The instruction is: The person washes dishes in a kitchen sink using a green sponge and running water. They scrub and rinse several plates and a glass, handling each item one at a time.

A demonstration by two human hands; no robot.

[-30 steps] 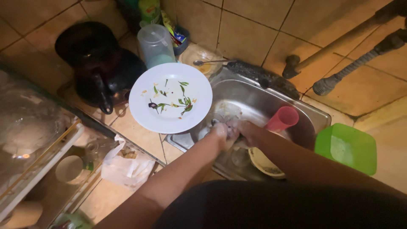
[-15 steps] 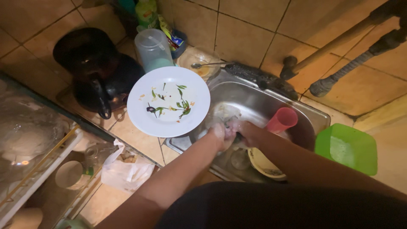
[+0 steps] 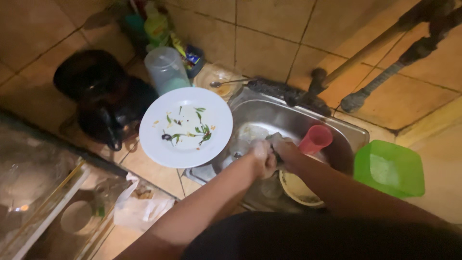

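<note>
Head view looks down on a steel sink [image 3: 269,113] set in a tiled counter, and little has changed against the earlier frame: both forearms keep the same reach into the basin, the hands remain pressed together over it, and only the framing has drifted slightly, so the white plate [image 3: 186,127] and everything around it sit a touch lower and further right than before. The left hand [image 3: 262,155] and the right hand [image 3: 285,150] touch each other above the middle of the sink, both covered in pale suds; their fingers are curled closed around something small and greyish between them, but what it is cannot be told through the foam and blur. A pink cup [image 3: 315,139] stands tilted in the basin just beside the right hand, and a yellowish bowl [image 3: 298,188] lies in the sink under the right forearm. The white plate rests on the sink's left edge, smeared and strewn with green leaf scraps. Behind it stand a clear plastic jug [image 3: 166,71] and a black kettle [image 3: 103,103]; a spoon [image 3: 231,83] lies by the wall, and a green container [image 3: 391,168] sits on the counter to the right.
</note>
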